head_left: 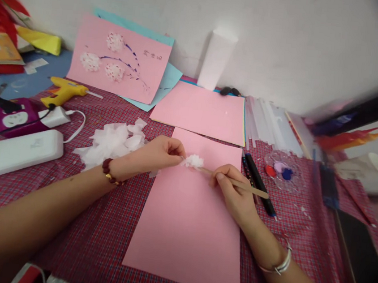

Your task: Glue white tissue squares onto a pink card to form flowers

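A pink sheet (189, 231) lies on the checked tablecloth, with a small ruffled white tuft (194, 161) near its top. My left hand (165, 155) is at the tuft's left edge, thumb and forefinger pinched together; whatever they hold is too small to make out. In my right hand (234, 191) is a thin wooden stick (249, 189), its far tip touching the tuft's right side. White tissue pieces (112, 142) are heaped beyond my left wrist.
A pink card with white flowers (116, 57) leans on the wall. Other things are a yellow glue gun (64, 92), a white power strip (15, 154), stacked paper (200, 111), a black marker (261, 185) and a clear paint palette (282, 170).
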`<control>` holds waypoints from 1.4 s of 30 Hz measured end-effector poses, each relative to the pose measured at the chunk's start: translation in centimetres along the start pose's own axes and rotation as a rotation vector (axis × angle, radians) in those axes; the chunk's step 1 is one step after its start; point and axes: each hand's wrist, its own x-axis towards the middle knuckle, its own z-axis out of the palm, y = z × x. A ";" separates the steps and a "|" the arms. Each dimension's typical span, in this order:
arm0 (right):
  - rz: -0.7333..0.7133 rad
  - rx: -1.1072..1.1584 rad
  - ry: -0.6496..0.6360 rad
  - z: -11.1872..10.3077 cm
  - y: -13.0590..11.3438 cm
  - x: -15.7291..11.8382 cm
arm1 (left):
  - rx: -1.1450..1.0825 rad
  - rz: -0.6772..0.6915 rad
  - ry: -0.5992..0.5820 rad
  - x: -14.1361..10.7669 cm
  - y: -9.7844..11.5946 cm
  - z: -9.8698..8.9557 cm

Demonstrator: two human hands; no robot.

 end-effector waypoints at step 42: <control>-0.092 -0.310 -0.086 0.9 -0.5 -0.5 | 0.192 0.156 0.227 2.5 -1.9 1.4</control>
